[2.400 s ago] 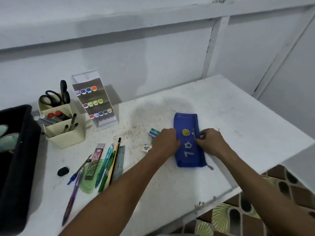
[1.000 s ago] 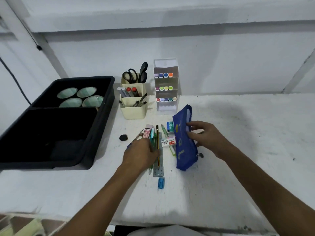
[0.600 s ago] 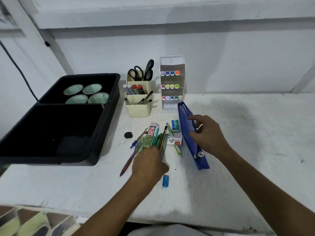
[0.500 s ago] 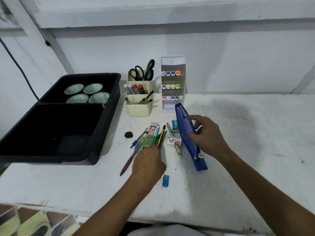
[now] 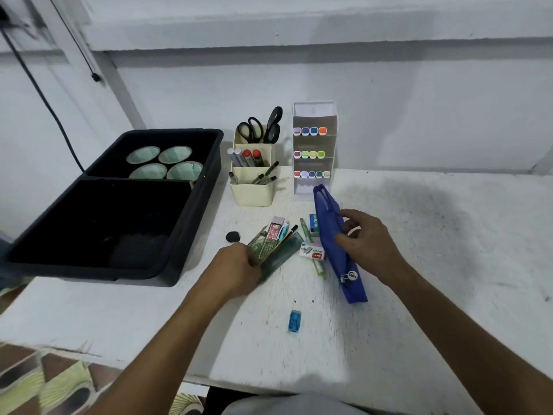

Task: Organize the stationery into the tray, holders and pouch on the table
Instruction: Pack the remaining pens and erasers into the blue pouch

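Now the left hand has lifted the pens.

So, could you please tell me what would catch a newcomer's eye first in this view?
Most striking is the blue pouch at mid-table, stood on edge in the right hand. Just left of it, the left hand grips a fanned bundle of pens and rulers. A big black tray holding four green-lined cups fills the left side, with a cream holder of scissors and a white marker rack behind the hands.
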